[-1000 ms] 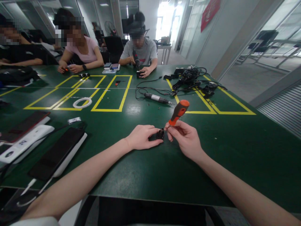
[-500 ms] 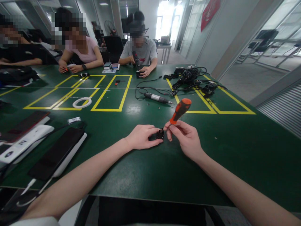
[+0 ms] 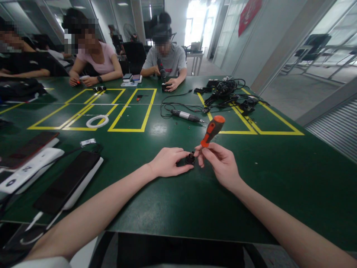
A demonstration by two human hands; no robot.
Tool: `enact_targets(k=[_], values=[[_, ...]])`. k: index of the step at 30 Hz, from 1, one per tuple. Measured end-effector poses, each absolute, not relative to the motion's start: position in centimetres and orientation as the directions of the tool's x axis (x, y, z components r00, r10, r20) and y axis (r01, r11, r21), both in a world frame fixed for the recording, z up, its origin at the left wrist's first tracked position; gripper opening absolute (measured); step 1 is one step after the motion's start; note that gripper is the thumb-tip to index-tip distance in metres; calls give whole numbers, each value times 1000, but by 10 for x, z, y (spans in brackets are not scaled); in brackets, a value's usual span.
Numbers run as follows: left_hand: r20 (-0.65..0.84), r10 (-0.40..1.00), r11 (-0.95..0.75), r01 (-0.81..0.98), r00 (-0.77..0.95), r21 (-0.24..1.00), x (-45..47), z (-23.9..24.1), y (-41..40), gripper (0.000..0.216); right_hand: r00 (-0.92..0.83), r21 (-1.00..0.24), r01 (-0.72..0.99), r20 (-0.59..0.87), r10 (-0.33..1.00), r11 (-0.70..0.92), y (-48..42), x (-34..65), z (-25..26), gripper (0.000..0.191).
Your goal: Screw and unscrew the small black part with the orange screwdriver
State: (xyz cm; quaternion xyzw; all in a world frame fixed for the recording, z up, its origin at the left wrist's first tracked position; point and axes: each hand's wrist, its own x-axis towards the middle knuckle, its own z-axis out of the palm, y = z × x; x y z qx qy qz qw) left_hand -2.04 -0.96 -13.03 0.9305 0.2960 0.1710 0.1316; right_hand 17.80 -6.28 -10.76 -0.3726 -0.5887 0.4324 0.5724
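Observation:
My left hand (image 3: 173, 162) rests on the green table and pinches a small black round part (image 3: 190, 159) between thumb and fingers. I cannot make out what kind of part it is; a short stub stands up from its top. My right hand (image 3: 221, 163) grips a screwdriver (image 3: 212, 131) low on its orange and dark grey handle, near the shaft. The handle points up and leans to the right. The shaft is mostly behind my fingers, close to the black part; whether its tip touches the part I cannot tell.
Ahead lies a corded electric screwdriver (image 3: 185, 115), with a heap of black cables (image 3: 225, 93) beyond it. A white ring (image 3: 97, 121) sits on the yellow-taped table (image 3: 156, 208). At left are a phone (image 3: 68, 180) and a power strip (image 3: 30, 169). Several people sit across.
The screwdriver handle has tilted slightly leftward and turned a little, so another side of its orange marking shows. My left hand and the black part have stayed put.

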Motion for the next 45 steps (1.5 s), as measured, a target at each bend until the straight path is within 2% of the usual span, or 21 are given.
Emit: enact_targets(k=[6,10,15,23,32,38,45], values=[[224,601,-784,511,767,353,-20,-129,-10,33,-19,-941,-11,338,941,337,-64,179,-108,35],[241,592,-791,498,769,355,-21,-131,-10,34,-79,-928,-39,373,924,371,-64,179,-107,36],[241,591,-796,508,770,329,-21,-132,-11,32,-135,-944,-101,325,936,313,-65,178,-109,38],[222,588,-796,508,777,330,-22,-129,-15,30,-132,-931,14,359,924,364,-70,179,-101,38],[238,568,-810,485,788,328,-21,-132,-17,31,-100,-952,-9,304,947,305,-77,180,-105,27],[215,573,-803,490,791,340,-20,-130,-19,29,-174,-937,14,341,924,348,-78,180,-101,35],[242,568,-813,491,787,312,-20,-133,-19,33,-128,-951,14,305,944,309,-78,180,-106,28]])
